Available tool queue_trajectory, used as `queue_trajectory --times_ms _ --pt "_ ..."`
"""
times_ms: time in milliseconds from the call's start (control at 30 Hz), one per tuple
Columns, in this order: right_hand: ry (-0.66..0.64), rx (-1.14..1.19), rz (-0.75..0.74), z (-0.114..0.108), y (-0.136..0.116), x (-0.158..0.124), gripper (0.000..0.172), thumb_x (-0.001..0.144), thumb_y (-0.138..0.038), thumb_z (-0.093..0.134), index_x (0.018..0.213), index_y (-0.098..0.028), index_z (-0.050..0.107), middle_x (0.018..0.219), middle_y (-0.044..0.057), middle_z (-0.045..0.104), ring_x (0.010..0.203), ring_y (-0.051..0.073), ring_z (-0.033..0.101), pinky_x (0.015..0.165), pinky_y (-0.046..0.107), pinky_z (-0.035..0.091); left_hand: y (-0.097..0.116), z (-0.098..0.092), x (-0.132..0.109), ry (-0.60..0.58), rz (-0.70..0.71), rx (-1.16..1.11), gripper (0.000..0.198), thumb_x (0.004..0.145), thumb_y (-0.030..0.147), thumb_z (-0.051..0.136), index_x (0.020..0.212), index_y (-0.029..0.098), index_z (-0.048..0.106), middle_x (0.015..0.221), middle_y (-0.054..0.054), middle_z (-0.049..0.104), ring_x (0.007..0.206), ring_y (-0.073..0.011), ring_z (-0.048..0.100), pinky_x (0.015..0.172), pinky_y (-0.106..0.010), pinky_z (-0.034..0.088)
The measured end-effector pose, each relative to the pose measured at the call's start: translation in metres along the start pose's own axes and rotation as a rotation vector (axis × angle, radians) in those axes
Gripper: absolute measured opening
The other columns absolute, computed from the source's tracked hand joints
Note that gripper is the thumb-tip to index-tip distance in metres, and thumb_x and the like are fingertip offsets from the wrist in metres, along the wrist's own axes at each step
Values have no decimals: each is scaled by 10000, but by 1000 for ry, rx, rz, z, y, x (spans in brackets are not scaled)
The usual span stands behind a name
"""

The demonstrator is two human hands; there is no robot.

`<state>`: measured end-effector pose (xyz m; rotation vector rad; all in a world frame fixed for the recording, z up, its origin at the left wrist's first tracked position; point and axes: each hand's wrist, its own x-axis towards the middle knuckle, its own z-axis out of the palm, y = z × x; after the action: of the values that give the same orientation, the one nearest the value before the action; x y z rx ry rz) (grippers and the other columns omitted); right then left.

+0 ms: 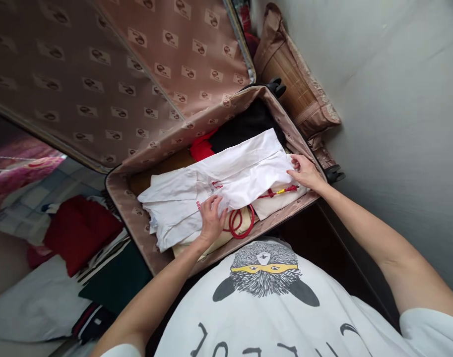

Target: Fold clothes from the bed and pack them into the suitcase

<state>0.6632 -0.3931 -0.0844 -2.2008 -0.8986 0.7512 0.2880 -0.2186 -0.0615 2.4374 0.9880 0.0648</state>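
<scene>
Both hands rest flat, fingers spread: left hand and right hand pressing white garment inside open suitcase, beside red cord.

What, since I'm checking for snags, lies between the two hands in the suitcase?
In the head view, the folded white garment spans from the left hand to the right hand, with a red cord running along its near edge between them.

Open suitcase, tan patterned lining, holds folded white garment on top, red clothing and black clothing behind, red cord at front edge.
</scene>
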Motion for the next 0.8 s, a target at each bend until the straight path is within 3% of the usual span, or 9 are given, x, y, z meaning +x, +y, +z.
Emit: queue_trajectory --times_ms 133,267,400,567,700,800 --pt "-50 -97 82 -6 -1 -15 368 778 -382 670 1091 -187 673 949 82 711 793 227 657 830 400 586 -64 -30 -67 129 -251 157 428 970 346 517 1335 136 594 1342 -224 555 1243 -369 520 1094 -538 411" --pt "-87 -187 158 -10 -4 -22 206 783 -428 671 799 -224 649 768 63 688 717 226 643 707 344 560 -89 -46 -105 58 -303 263 377 941 374 581 1256 184 662 1387 -212 549 1230 -384 518 1059 -542 421" --pt "-72 -112 214 -7 -13 -22 296 762 -495 674 665 -223 612 612 41 615 619 206 581 581 310 496 -93 -40 -104 11 -279 291 362 953 334 546 1261 201 680 1367 -201 585 1245 -372 512 1025 -502 432" --pt "-100 93 254 -9 -19 -25 329 699 -519 689 729 -193 655 617 31 625 573 172 534 529 284 421 -100 -33 -91 -6 -194 313 321 954 251 484 1167 205 720 1236 -179 658 1136 -343 559 994 -477 431" --pt "-124 -160 210 -25 -12 -24 272 749 -469 645 688 -205 621 587 13 574 582 182 537 562 293 422 -116 -40 -94 22 -155 272 308 945 191 437 1030 205 732 1043 -165 682 1023 -332 588 929 -467 466" --pt "-186 -500 134 -32 -12 -24 184 792 -336 627 670 -198 629 786 106 684 766 249 652 710 340 502 -128 -49 -103 37 -116 241 288 922 168 448 1002 223 718 1030 -150 671 1010 -329 587 922 -465 482"
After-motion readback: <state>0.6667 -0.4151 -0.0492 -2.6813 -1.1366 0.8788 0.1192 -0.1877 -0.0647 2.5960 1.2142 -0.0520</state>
